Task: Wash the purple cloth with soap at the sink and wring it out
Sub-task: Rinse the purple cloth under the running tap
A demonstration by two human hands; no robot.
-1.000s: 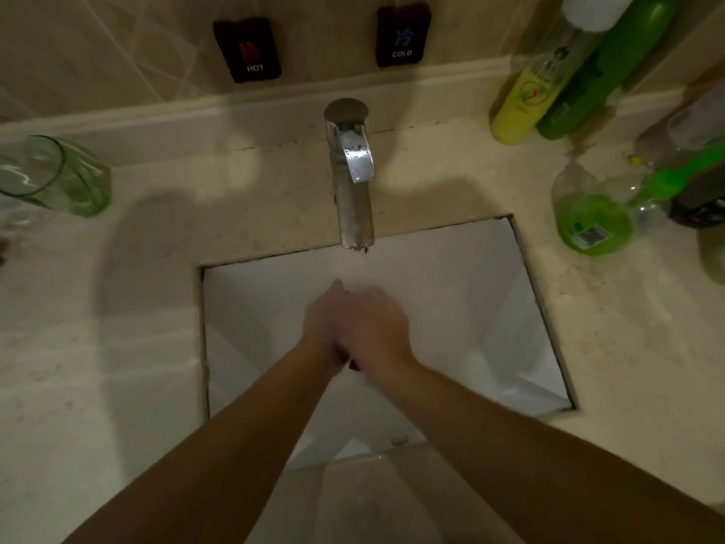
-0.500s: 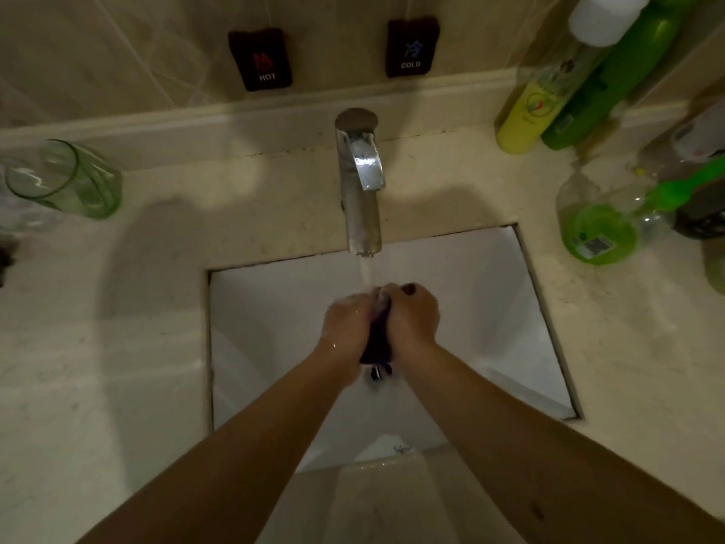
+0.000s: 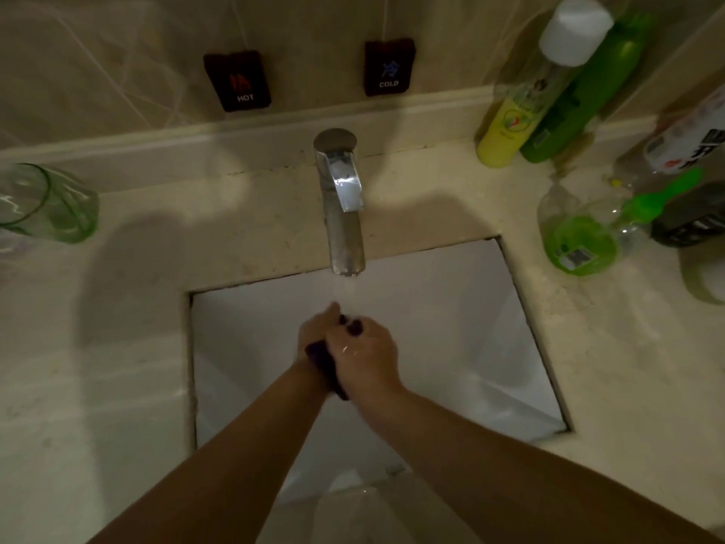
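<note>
Both hands are pressed together over the white sink basin [image 3: 451, 327], just below the chrome tap [image 3: 343, 214]. Between them is the dark purple cloth [image 3: 327, 367], bunched up and mostly hidden; a strip shows between the palms and a bit pokes out at the fingertips. My left hand [image 3: 314, 333] holds it from the left, my right hand [image 3: 367, 353] lies over it from the right. A thin stream of water falls from the spout onto the fingertips.
Hot and cold touch pads [image 3: 237, 82] [image 3: 388, 66] sit on the wall behind the tap. A green glass [image 3: 47, 204] stands on the counter at the left. Several bottles, including a soap dispenser with green liquid [image 3: 580, 237] and a yellow spray can [image 3: 521, 108], crowd the right.
The hands shifted from side by side to the right hand lying over the left, rubbing the cloth. Water started running between the earliest frame and the middle one and still flows.
</note>
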